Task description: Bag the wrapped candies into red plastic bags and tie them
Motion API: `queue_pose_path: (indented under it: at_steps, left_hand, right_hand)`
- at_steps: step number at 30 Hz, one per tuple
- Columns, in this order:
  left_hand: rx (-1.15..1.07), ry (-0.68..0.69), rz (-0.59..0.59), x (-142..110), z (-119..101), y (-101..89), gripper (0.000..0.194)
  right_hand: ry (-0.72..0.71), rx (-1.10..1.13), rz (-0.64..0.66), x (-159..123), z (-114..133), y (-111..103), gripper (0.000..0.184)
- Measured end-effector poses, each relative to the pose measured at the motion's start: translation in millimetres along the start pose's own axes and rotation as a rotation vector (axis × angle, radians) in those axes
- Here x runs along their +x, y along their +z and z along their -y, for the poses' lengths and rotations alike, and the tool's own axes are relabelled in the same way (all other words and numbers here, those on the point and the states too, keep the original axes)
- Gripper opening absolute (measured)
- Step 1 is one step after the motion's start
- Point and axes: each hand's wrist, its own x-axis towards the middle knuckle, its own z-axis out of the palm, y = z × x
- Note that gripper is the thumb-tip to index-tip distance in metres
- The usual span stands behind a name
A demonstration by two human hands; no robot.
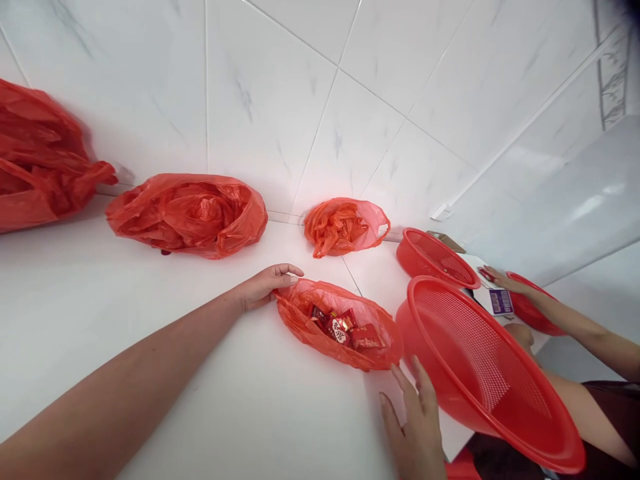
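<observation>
Item one, the open red bag (pixel 340 325) of wrapped sweets (pixel 345 328), lies at the centre of the white surface (pixel 100 293), just ahead of you. Your left hand (pixel 267 283) rests at its 10 o'clock rim, fingers loosely curled on the plastic edge; whether they pinch it or only touch it you cannot tell. Your right hand (pixel 415 420) lies flat and spread at the bag's 5 o'clock, near its rim, gripping nothing, its heel cut off by the lower frame. Item two, a large red mesh basket (pixel 485 373), stands tilted just beside the bag at 3 o'clock, crowding your right hand. Item three, a smaller red basket (pixel 437 259), sits at 2 o'clock. Item four, a small knotted red bag (pixel 345 227), lies at 12 o'clock against the tiled wall (pixel 300 100). Items five and six: a fuller red bag (pixel 187 213) at 10 o'clock, and another (pixel 40 157) at 9 o'clock, cut off by the left frame. A second person's hand (pixel 500 277) at 3 o'clock rests on a white box (pixel 493 297) with a purple label beside a third red rim (pixel 535 310), mostly hidden. Open surface runs from 7 to 9 o'clock, under your left forearm. The wall corner closes off 12 o'clock.
</observation>
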Motion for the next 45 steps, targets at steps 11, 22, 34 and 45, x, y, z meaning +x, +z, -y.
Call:
queue_pose_path:
  at_steps: [11,22,34,45]
  left_hand:
    - [0.018,0.021,0.003,0,1,0.6,0.039]
    - [0.023,0.026,0.013,1,2,-0.6,0.036]
    - [0.023,0.017,0.006,3,2,0.3,0.034]
    - [0.020,0.018,0.010,3,3,0.6,0.033]
  right_hand:
    - [0.400,0.094,-0.069,12,-31,-5,0.063]
    - [0.488,0.616,0.087,40,6,12,0.051]
    - [0.440,0.521,0.190,39,5,19,0.042]
    - [0.376,0.526,0.169,38,5,21,0.040]
